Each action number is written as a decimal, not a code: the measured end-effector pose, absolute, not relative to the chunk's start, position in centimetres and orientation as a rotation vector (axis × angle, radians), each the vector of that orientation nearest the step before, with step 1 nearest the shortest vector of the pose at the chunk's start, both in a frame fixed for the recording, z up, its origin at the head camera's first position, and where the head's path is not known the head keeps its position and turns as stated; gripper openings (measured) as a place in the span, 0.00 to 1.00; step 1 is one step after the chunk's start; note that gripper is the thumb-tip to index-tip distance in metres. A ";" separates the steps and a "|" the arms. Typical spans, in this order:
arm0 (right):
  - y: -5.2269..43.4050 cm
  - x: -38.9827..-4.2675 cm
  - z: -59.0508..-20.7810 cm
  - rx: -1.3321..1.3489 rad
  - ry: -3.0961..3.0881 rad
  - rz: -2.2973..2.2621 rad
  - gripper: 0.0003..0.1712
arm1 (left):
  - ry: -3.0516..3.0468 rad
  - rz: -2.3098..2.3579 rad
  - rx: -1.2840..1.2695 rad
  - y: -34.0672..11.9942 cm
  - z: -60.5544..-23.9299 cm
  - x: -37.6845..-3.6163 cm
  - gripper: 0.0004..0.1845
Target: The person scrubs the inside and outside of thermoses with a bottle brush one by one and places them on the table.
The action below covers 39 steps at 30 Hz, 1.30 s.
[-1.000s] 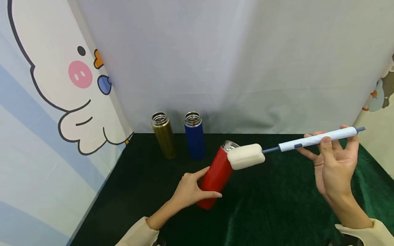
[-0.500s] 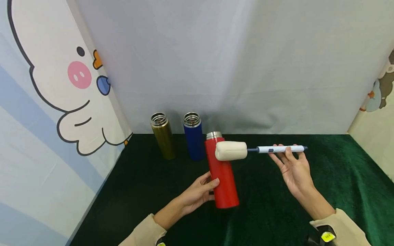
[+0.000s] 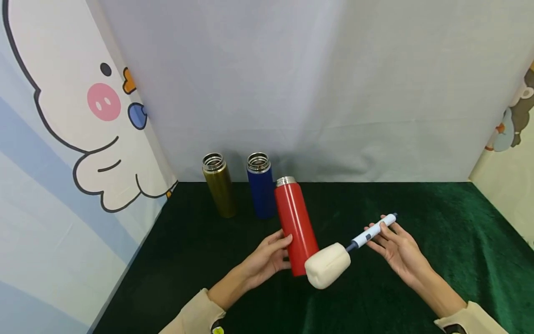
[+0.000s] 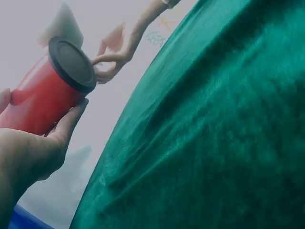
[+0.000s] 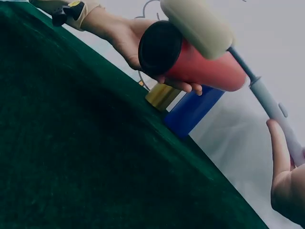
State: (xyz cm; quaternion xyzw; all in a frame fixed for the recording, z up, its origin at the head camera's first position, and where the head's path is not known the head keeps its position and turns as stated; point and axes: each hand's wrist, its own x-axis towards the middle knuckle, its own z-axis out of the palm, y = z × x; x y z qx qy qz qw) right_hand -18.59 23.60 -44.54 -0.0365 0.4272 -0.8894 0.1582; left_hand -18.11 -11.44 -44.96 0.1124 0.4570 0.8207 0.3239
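Observation:
My left hand point(image 3: 269, 257) grips a red thermos bottle point(image 3: 294, 222) around its lower half and holds it up, tilted, with the bare steel neck at the upper left. Its black base point(image 4: 74, 64) shows in the left wrist view. Between thumb and fingers my right hand point(image 3: 398, 253) pinches the pale blue handle point(image 3: 371, 235) of a bottle brush. The brush's cream sponge head point(image 3: 327, 265) points down and left, overlapping the bottle's bottom end in the head view. I cannot tell whether sponge and bottle touch.
Behind the red bottle stand a gold bottle point(image 3: 221, 192) and a blue bottle point(image 3: 261, 192), both without lids. Dark green cloth point(image 3: 417, 199) covers the table. A pale curtain point(image 3: 317, 93) hangs along the back, and a cartoon-printed panel point(image 3: 62, 195) rises at the left.
The red bottle has swung from leaning right to leaning left. My right hand has come left and lower, and the brush has turned so its sponge drops from the bottle's neck to its base.

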 end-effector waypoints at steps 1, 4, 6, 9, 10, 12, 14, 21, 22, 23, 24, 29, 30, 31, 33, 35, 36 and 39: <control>23.6 -18.6 -44.6 -0.134 1.213 -2.544 0.31 | 1.192 2.151 0.291 -11.4 -44.9 -18.1 0.30; 23.6 -18.6 -44.9 -0.205 1.184 -2.552 0.19 | 1.173 2.155 0.255 -11.2 -44.9 -18.0 0.30; 23.5 -18.7 -44.9 -0.227 1.193 -2.552 0.17 | 1.158 2.157 0.227 -11.2 -45.0 -18.0 0.31; 23.2 -18.9 -44.9 -0.218 1.263 -2.539 0.16 | 1.142 2.149 0.199 -11.3 -45.0 -18.1 0.32; 23.0 -19.1 -44.8 -0.212 1.290 -2.532 0.15 | 1.135 2.146 0.195 -11.3 -45.1 -18.1 0.32; 22.7 -19.4 -44.7 -0.202 1.331 -2.523 0.13 | 1.129 2.139 0.193 -11.3 -45.1 -18.1 0.32; 22.3 -19.7 -44.6 -0.202 1.347 -2.518 0.12 | 1.126 2.136 0.189 -11.3 -45.1 -18.1 0.32; 21.0 -21.0 -43.8 -0.146 1.345 -2.520 0.10 | 1.152 2.106 0.196 -10.9 -45.4 -17.7 0.30; 20.9 -21.2 -43.6 -0.119 1.340 -2.528 0.09 | 1.161 2.092 0.208 -10.8 -45.5 -17.6 0.30; 20.8 -21.4 -43.5 -0.094 1.315 -2.541 0.09 | 1.169 2.075 0.223 -10.8 -45.6 -17.5 0.30; 20.8 -21.7 -43.4 -0.068 1.272 -2.560 0.09 | 1.176 2.059 0.235 -10.7 -45.6 -17.4 0.30; 20.9 -22.9 -43.1 0.126 0.826 -2.667 0.14 | 1.181 2.004 0.250 -10.5 -45.7 -16.9 0.31; 21.0 -23.1 -43.1 0.181 0.699 -2.686 0.17 | 1.178 2.000 0.246 -10.4 -45.7 -16.8 0.31; 21.0 -23.3 -43.1 0.235 0.583 -2.701 0.20 | 1.178 1.995 0.253 -10.4 -45.7 -16.7 0.31; 21.1 -23.5 -43.1 0.344 0.385 -2.719 0.27 | 1.168 1.986 0.265 -10.4 -45.6 -16.6 0.32; 21.1 -23.5 -43.1 0.393 0.308 -2.725 0.31 | 1.154 1.983 0.279 -10.5 -45.6 -16.6 0.33; 21.2 -23.5 -43.1 0.400 0.298 -2.724 0.32 | 1.150 1.987 0.284 -10.5 -45.6 -16.6 0.33; 21.3 -23.1 -43.2 0.375 0.356 -2.701 0.28 | 1.158 2.023 0.281 -10.7 -45.6 -16.7 0.30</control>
